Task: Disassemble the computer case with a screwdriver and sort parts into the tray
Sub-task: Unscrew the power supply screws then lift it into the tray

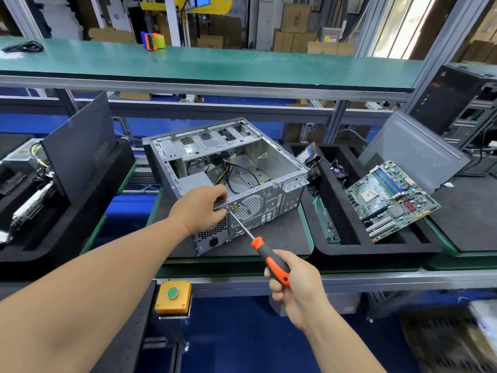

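The case [228,168] lies open on its side on a dark mat in the middle of the bench, its rear panel turned toward the near edge. The left hand [200,208] curls over the top rim of that panel, fingers hooked inside, gripping the case just above the power supply [212,232], which sits in the near-left corner. The right hand [291,281] is wrapped round the orange and black handle of the screwdriver [258,246], fingers closed tight on it. The shaft runs up and to the left, and its tip meets a screw [228,208] on the rear panel, right beside the left hand.

The step in hand looks to be loosening one of the power supply's fixing screws. To do it well, the shaft should line up straight with the screw; here it comes in at a slant, so the tip may cam out and round the head. Pushing firmly along the shaft while turning would help, with the left hand bracing the case so it does not slide on the mat. The left fingers lie very near the tip, so a slip could catch them.

The tray [349,246], black foam with compartments, sits just right of the case, with the motherboard [390,195] leaning across it. Once free, the screw is small and easily lost inside the case, so it is best pinched at once.
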